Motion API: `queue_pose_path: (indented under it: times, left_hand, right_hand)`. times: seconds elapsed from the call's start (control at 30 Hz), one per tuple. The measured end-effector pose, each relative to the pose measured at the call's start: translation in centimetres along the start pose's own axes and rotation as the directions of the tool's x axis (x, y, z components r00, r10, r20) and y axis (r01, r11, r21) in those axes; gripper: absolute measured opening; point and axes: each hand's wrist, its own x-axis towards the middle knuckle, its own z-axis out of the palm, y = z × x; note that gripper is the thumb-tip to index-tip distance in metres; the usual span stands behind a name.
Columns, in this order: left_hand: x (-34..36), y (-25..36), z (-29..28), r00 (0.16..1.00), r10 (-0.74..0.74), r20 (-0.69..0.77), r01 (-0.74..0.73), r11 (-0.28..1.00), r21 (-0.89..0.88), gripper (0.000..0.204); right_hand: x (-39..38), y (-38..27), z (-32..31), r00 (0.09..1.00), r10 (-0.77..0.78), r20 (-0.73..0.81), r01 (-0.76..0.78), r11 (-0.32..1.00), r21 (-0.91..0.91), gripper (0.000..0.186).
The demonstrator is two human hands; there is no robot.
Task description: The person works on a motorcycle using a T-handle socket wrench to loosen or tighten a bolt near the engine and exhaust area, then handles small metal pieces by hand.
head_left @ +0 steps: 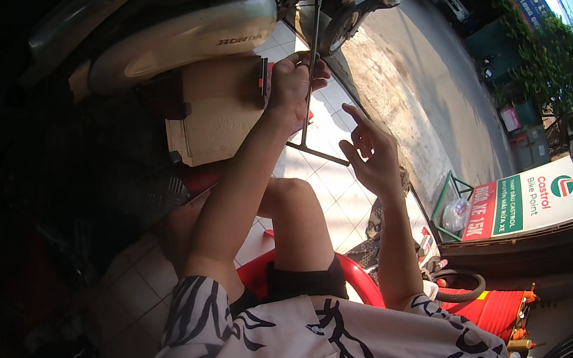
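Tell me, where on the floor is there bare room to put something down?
The pale floor tiles between the raised right hand and the knee look bare, below the T-handled tool the left hand grips. It is crowded by the cardboard box under the motorbike, and around the red tray.

Pale square-tiled floor (pixel 333 173) lies sunlit beside a grey concrete roadway (pixel 427 95); leafy green trees (pixel 562 70) stand beyond that roadway.
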Motion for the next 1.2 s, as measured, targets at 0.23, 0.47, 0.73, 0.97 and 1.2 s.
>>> queue_pose_path:
  times: [0.23,0.47,0.73,0.97,1.2]
  left_hand:
    - [0.2,-3.9,-1.3,0.995,-0.075,-0.069,0.061,0.979,-0.193,0.014]
    - [0.8,-4.2,-1.3,0.997,-0.058,-0.048,0.044,0.966,-0.257,0.025]
    - [2.1,-2.8,-1.3,0.999,-0.026,0.019,0.03,0.962,-0.272,0.028]
    - [3.4,-2.0,-1.4,0.994,-0.069,0.087,0.093,0.947,-0.307,0.027]
    - [3.1,-2.3,-1.2,0.989,-0.094,0.111,0.124,0.943,-0.309,0.03]
  right_hand:
    - [-1.7,2.6,7.6,0.997,-0.04,0.061,-0.029,0.545,0.838,0.075]
    - [-2.0,2.6,6.3,0.982,-0.171,-0.076,0.179,0.74,0.648,0.071]
    - [-0.3,1.9,6.0,0.975,-0.192,-0.11,0.22,0.792,0.57,0.073]
    - [0.7,1.3,6.2,0.968,-0.199,-0.153,0.25,0.808,0.534,0.069]
    - [0.3,1.1,5.8,0.967,-0.189,-0.169,0.248,0.843,0.476,0.072]
